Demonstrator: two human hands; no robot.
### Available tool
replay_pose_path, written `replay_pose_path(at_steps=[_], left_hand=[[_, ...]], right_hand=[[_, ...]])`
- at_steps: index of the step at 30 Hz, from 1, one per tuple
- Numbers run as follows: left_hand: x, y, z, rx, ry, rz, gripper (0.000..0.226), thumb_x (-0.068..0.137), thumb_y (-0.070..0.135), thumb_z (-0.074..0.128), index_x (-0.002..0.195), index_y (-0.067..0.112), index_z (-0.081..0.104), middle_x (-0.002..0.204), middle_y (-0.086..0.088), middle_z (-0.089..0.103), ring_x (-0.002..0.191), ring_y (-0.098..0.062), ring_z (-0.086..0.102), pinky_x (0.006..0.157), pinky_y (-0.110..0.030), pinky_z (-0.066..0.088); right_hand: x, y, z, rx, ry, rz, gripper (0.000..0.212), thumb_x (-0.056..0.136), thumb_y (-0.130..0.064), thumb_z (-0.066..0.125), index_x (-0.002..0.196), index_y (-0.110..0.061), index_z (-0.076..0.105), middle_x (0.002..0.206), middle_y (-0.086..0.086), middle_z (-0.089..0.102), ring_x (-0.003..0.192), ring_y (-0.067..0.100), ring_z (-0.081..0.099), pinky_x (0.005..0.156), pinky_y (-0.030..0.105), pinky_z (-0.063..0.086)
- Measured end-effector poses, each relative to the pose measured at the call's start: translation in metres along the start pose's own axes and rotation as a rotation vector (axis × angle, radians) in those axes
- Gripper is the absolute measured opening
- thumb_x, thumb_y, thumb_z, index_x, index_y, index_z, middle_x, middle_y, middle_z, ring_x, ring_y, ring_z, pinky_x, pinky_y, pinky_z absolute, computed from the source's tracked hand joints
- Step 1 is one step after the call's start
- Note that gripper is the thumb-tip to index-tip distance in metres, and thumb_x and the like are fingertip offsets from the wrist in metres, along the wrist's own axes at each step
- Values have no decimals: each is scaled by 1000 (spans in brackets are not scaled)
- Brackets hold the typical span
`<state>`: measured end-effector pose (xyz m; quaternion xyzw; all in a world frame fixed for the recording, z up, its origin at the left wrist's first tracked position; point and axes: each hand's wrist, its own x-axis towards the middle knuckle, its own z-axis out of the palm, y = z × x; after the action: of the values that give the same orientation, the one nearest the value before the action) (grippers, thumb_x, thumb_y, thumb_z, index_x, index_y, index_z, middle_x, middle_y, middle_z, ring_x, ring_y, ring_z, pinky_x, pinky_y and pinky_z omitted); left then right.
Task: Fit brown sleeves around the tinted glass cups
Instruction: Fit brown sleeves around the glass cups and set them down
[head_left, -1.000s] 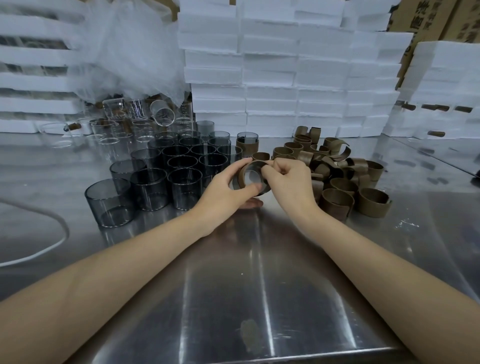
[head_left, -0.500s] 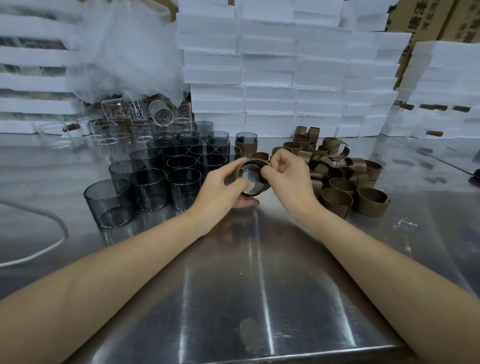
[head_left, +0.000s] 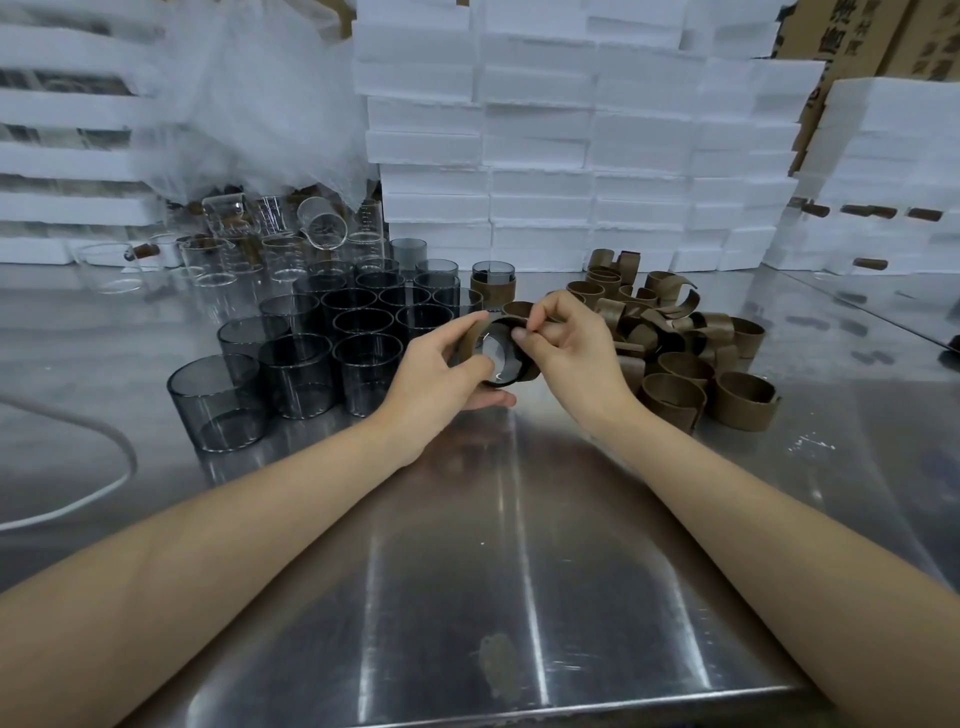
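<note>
The left hand (head_left: 441, 374) grips the cup (head_left: 496, 358) on its side to keep it steady, while the right hand (head_left: 569, 345) pinches the sleeve (head_left: 524, 364) around it.

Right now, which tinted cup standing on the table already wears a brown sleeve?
The cup at the cluster's back right corner: a brown sleeve wraps its lower half; the other cups stand bare.
</note>
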<state>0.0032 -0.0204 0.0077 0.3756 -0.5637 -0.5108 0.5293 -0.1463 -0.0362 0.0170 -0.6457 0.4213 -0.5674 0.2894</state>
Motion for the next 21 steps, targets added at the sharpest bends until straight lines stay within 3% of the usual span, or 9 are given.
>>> replay_pose_path(at_steps=[3,6,9,11,14,18,21], left_hand=[[-1,1,0,-17,-14,9,41,91,-9,52,123,15,63,122,-12,64,83,-32,74,67,-25,59],[-3,2,-1,-57,-9,13,38,93,-6,51,123,14,63,120,-7,67,83,-32,74,66,-25,59],[-4,4,0,-115,-12,27,31,96,3,55,123,18,64,114,-6,70,82,-35,74,66,-25,59],[-3,4,0,-130,-37,39,28,99,9,53,122,21,65,111,-7,72,81,-37,74,66,-27,59],[-1,3,-1,-176,-61,3,28,101,21,52,127,16,62,113,-13,71,86,-38,73,70,-29,60],[2,2,-2,-255,-165,-64,48,95,37,54,132,7,56,123,-11,68,99,-33,71,88,-33,58],[3,3,-4,-232,-179,-93,57,84,47,59,124,7,60,107,-7,71,76,-20,70,69,-22,57]], right_hand=[[-1,2,0,-9,14,7,22,90,-2,62,79,-17,50,83,31,67,87,44,66,86,57,52],[0,2,-2,23,49,38,18,86,-14,71,86,-18,53,83,18,72,87,33,70,89,46,54],[0,1,-1,143,21,136,24,88,-27,69,104,-13,57,100,4,73,100,17,68,96,39,51],[-1,1,3,241,-67,238,32,94,-37,58,112,-11,60,113,9,68,110,23,63,101,48,48],[-4,-2,8,428,-132,332,44,99,-37,48,126,-3,56,124,19,63,118,34,59,104,55,44],[-3,-2,3,563,-133,303,42,99,-31,45,122,2,57,115,19,65,106,29,62,93,45,49],[-4,-1,0,657,-197,334,35,96,-34,45,112,-8,62,105,10,67,98,22,63,80,33,51]])
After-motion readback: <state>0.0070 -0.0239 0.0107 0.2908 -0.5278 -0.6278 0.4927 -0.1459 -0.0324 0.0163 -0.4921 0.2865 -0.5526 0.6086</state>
